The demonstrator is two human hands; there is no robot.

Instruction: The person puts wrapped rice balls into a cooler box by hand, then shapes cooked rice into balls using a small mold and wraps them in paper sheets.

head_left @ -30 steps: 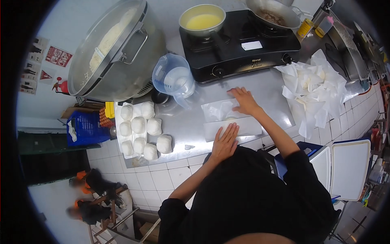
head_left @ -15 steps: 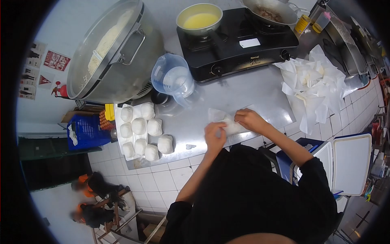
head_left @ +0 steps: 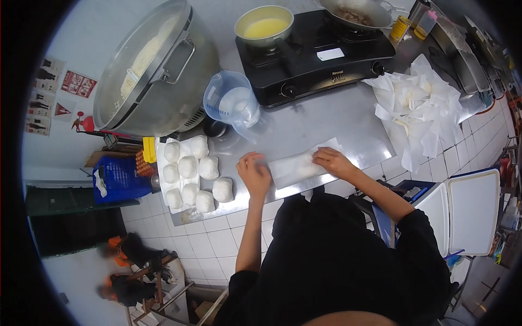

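Observation:
A white paper sheet (head_left: 296, 167), folded over something pale, lies on the steel table near its front edge. My right hand (head_left: 331, 161) pinches the paper at its right part, fingers together. Just off the paper's left end is my left hand (head_left: 254, 173), raised with curled fingers apart and nothing seen in them. Left of it, several round white wrapped bundles (head_left: 187, 167) stand in rows, some on a white tray. A loose heap of white papers (head_left: 416, 111) lies at the right.
Behind the paper is a black stove (head_left: 326, 68) with a yellow-filled pan (head_left: 264, 26) and a second pan (head_left: 354, 15). A clear jug (head_left: 231, 98) stands beside a large rice pot (head_left: 157, 70). Two people (head_left: 133, 250) are at the lower left.
My hands first lay flat on the paper, then gathered at it. Now the paper is folded into a long strip, and my left hand has moved off to the left.

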